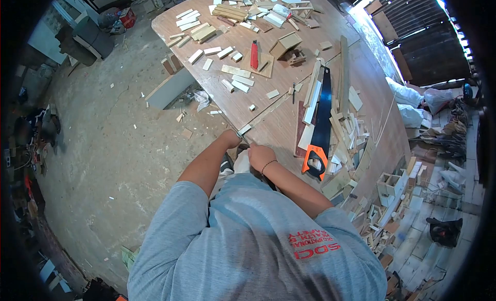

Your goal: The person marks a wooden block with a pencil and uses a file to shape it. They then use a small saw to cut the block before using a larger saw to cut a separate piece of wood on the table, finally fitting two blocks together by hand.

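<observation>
At the near edge of the wooden table point(206, 86), my left hand point(230, 139) is closed beside a small pale wood piece point(244, 129). What its fingers grip is too small to make out. My right hand point(261, 157) is closed just to the right, by a thin dark item between the two hands that I cannot identify. Further right lies a handsaw point(321, 120) with an orange and black handle, its blade pointing away from me. A red cutter point(254, 55) rests on a square board point(267, 68) farther back.
Wood strips point(230, 12) and offcuts cover the table's far end, near a small wooden box point(285, 44). More scraps point(343, 138) lie right of the saw. A board point(170, 90) leans beside the table's left edge. White bags point(404, 92) stand at the right.
</observation>
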`<move>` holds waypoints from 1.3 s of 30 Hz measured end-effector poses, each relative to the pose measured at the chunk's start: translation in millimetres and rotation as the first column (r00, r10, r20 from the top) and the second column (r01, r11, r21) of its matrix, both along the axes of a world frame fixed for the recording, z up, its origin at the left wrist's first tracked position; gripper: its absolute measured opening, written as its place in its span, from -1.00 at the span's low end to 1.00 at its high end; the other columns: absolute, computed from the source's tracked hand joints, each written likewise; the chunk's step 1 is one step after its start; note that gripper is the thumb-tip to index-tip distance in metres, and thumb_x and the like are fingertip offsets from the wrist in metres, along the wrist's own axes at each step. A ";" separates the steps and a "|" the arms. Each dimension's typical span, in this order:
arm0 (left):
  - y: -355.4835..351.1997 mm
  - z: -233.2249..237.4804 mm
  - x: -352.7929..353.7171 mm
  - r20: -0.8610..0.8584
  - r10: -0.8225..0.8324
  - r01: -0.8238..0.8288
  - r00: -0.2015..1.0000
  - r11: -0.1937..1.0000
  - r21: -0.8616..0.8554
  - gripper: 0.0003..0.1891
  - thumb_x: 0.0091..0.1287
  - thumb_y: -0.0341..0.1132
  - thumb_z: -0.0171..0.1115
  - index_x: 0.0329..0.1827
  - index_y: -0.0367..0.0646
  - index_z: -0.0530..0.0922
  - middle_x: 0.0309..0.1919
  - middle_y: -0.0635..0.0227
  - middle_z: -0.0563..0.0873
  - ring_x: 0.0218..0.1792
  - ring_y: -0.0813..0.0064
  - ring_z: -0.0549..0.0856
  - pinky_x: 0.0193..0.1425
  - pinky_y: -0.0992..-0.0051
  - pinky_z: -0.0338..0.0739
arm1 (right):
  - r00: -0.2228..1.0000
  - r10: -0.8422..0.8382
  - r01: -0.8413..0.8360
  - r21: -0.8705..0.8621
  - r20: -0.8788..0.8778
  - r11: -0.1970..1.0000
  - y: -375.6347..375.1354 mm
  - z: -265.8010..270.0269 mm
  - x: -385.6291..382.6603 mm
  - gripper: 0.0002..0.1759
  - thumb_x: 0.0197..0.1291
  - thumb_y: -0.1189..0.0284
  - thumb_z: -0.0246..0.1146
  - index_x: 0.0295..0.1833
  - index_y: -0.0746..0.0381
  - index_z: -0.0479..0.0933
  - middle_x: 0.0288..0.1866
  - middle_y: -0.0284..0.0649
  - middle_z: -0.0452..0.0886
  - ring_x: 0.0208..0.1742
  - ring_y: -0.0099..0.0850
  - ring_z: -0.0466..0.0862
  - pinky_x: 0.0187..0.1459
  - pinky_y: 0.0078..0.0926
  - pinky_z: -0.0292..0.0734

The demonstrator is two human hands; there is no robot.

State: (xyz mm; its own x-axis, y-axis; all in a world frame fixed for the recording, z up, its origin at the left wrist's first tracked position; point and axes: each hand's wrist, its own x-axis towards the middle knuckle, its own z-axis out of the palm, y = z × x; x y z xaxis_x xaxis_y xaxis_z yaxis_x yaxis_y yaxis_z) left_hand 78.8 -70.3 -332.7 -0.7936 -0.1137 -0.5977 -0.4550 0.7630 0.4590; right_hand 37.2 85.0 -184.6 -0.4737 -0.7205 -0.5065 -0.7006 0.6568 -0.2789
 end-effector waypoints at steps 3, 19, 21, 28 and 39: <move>-1.6 -17.8 2.0 -0.079 -0.067 0.064 0.995 0.997 -0.033 -0.66 0.29 -0.07 0.05 -0.26 -0.13 0.67 -0.31 0.00 0.71 -0.22 0.01 0.69 -0.10 0.19 0.57 | 1.000 -0.018 0.017 -0.047 -0.014 0.999 -4.9 -8.9 -0.9 -0.66 0.35 0.25 -0.02 -0.17 0.32 0.51 -0.35 0.08 0.67 -0.28 0.02 0.68 -0.20 -0.02 0.55; 2.9 20.0 3.5 -0.001 0.133 -0.132 0.991 0.988 0.077 -0.63 0.08 -0.13 0.22 -0.37 -0.36 0.67 -0.34 -0.12 0.69 -0.28 0.00 0.71 -0.15 0.24 0.60 | 0.999 0.050 -0.050 -0.017 0.000 0.999 -31.7 -27.3 -8.0 -0.69 0.29 0.38 -0.05 -0.12 0.35 0.52 -0.27 0.11 0.67 -0.18 -0.04 0.70 -0.13 -0.08 0.56; 3.6 18.2 3.9 -0.039 0.169 -0.166 0.985 0.984 0.066 -0.66 0.02 -0.16 0.26 -0.40 -0.36 0.66 -0.35 -0.12 0.70 -0.29 0.01 0.71 -0.14 0.23 0.60 | 0.999 0.034 -0.034 -0.041 0.012 0.999 -29.5 -19.4 -7.6 -0.70 0.28 0.38 -0.04 -0.12 0.35 0.52 -0.28 0.11 0.68 -0.19 -0.04 0.71 -0.13 -0.08 0.57; 4.2 25.6 3.4 -0.018 0.207 -0.205 0.978 0.977 0.054 -0.68 -0.04 -0.19 0.31 -0.42 -0.34 0.67 -0.35 -0.11 0.69 -0.29 0.00 0.71 -0.14 0.23 0.60 | 0.999 0.037 -0.038 0.054 0.011 0.998 -7.8 -2.8 -3.6 -0.70 0.25 0.40 -0.04 -0.11 0.36 0.52 -0.28 0.11 0.68 -0.20 -0.04 0.72 -0.16 -0.08 0.58; 7.8 17.6 3.6 -0.026 0.250 -0.248 0.968 0.967 0.065 -0.66 -0.01 -0.19 0.27 -0.37 -0.35 0.68 -0.32 -0.13 0.70 -0.25 -0.02 0.71 -0.10 0.23 0.59 | 1.000 0.005 -0.005 -0.019 0.000 1.000 -25.6 -16.4 -8.0 -0.70 0.31 0.34 -0.03 -0.11 0.32 0.52 -0.30 0.08 0.68 -0.21 -0.03 0.70 -0.14 -0.07 0.56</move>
State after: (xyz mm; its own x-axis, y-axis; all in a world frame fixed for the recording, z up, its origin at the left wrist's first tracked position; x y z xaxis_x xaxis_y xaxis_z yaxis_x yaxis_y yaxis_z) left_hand 82.4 -62.5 -315.1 -0.7647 -0.2743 -0.5831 -0.6105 0.5980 0.5193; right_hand 29.3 59.4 -201.0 -0.4700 -0.7323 -0.4928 -0.7039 0.6478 -0.2913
